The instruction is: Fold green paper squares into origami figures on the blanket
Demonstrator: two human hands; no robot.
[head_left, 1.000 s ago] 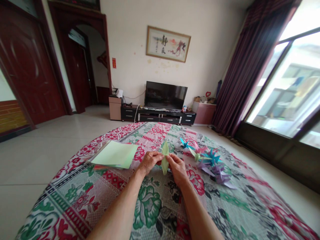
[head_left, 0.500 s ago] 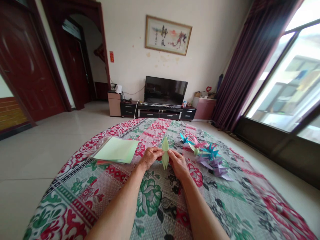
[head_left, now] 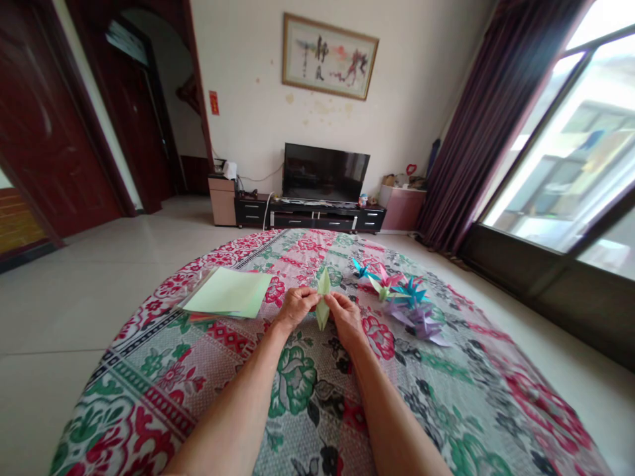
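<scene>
A narrow, pointed fold of light green paper [head_left: 323, 303] stands upright over the flowered tablecloth [head_left: 297, 390]. My left hand [head_left: 294, 308] pinches its left side and my right hand [head_left: 344, 317] pinches its right side, fingers closed on the paper's middle. A stack of square paper sheets [head_left: 228, 293], light green on top, lies to the left of my left hand. To the right of my right hand sits a cluster of folded paper figures [head_left: 403, 301] in blue, pink, green and purple.
The round table's edge curves off at left and right above a tiled floor [head_left: 74, 291]. Farther back stand a television [head_left: 325, 173] on a low dark cabinet, dark red doors at left and a window with dark curtains [head_left: 491, 119] at right.
The view has tilted down a little, so the table shows more. Both hands keep the same pinch on the green paper fold, which has not visibly changed shape.
</scene>
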